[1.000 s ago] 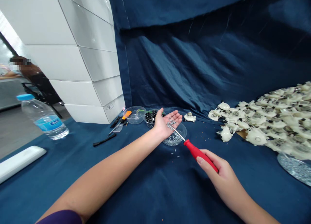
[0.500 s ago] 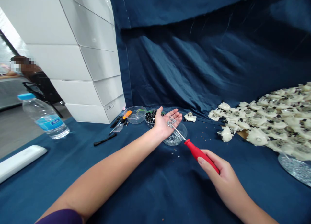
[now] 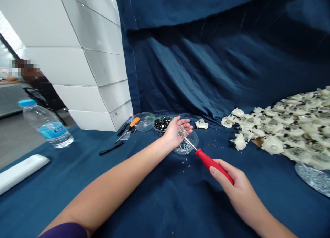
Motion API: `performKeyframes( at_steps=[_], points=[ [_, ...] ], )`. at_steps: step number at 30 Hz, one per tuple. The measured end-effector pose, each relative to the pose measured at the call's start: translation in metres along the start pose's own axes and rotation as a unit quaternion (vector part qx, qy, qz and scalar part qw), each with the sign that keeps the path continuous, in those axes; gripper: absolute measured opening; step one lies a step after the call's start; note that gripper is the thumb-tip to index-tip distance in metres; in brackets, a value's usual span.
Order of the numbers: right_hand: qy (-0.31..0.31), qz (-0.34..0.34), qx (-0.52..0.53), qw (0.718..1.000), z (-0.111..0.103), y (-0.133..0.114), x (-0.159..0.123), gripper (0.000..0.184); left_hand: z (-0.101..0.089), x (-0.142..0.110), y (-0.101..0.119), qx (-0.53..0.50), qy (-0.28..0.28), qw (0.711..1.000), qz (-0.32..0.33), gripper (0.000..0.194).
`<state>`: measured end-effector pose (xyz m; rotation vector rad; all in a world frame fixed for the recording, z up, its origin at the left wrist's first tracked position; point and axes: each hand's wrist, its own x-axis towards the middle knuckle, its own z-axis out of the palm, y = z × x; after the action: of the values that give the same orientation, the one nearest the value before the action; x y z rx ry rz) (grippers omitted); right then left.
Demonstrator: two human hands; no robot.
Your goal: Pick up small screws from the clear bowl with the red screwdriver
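My left hand (image 3: 174,132) is palm up, its fingers curled in a cup around several small silver screws (image 3: 182,130). In my right hand (image 3: 233,181) is a screwdriver with a red handle (image 3: 212,165), gripped with the thumb along it. The steel shaft (image 3: 189,142) points up and left, its tip among the screws in the palm. Below the left hand stands a clear round tub (image 3: 184,149) holding more silver screws, partly hidden by the hand. A second tub of black round parts (image 3: 162,123) is just behind the wrist. A few loose screws (image 3: 186,162) lie on the cloth.
Cream plastic housings (image 3: 273,145) are piled on the right, with one apart (image 3: 201,124) at the back. A clear bag of silver parts (image 3: 313,179) lies at the right edge. An orange screwdriver (image 3: 134,121), white boxes (image 3: 89,97) and a water bottle (image 3: 48,126) are left. Someone sits behind.
The fingers of my left hand have curled inward from nearly flat, gathering round the screws. My right hand and the screwdriver stay almost where they were.
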<state>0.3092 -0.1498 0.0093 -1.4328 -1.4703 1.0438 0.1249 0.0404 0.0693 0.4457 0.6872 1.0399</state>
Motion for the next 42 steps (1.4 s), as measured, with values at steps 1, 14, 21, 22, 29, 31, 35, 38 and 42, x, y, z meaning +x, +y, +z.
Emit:
performKeyframes(
  at_steps=[1, 14, 21, 22, 29, 31, 35, 38, 42],
  points=[
    [0.000, 0.000, 0.000, 1.000, 0.000, 0.000, 0.000, 0.053, 0.000, 0.000, 0.000, 0.001, 0.001, 1.000, -0.001, 0.040],
    [0.024, 0.008, 0.009, 1.000, 0.003, -0.010, 0.000, 0.057, 0.000, -0.008, 0.008, -0.077, -0.044, 0.996, -0.016, 0.050],
    [0.029, 0.016, 0.022, 0.999, 0.002, -0.013, -0.001, 0.057, -0.001, -0.006, 0.005, -0.081, -0.035, 0.996, -0.013, 0.054],
    [0.030, 0.016, 0.022, 0.999, 0.002, -0.013, -0.001, 0.057, -0.001, -0.006, 0.005, -0.078, -0.035, 0.996, -0.011, 0.055],
    [0.033, 0.009, 0.014, 0.999, 0.002, -0.014, -0.002, 0.055, -0.002, -0.004, 0.004, -0.082, -0.037, 0.996, -0.006, 0.058],
    [0.041, 0.004, 0.012, 0.999, 0.003, -0.015, -0.002, 0.053, -0.003, -0.003, 0.005, -0.087, -0.039, 0.995, -0.004, 0.060],
    [0.043, -0.005, 0.005, 0.999, 0.003, -0.015, -0.001, 0.051, -0.004, -0.003, 0.007, -0.087, -0.042, 0.995, 0.006, 0.064],
    [0.037, -0.004, 0.002, 0.999, 0.002, -0.014, 0.001, 0.052, -0.004, -0.003, 0.007, -0.089, -0.037, 0.995, 0.009, 0.063],
    [0.039, -0.001, 0.008, 0.999, 0.003, -0.015, -0.001, 0.052, -0.005, -0.001, 0.007, -0.094, -0.032, 0.995, 0.016, 0.063]
  ],
)
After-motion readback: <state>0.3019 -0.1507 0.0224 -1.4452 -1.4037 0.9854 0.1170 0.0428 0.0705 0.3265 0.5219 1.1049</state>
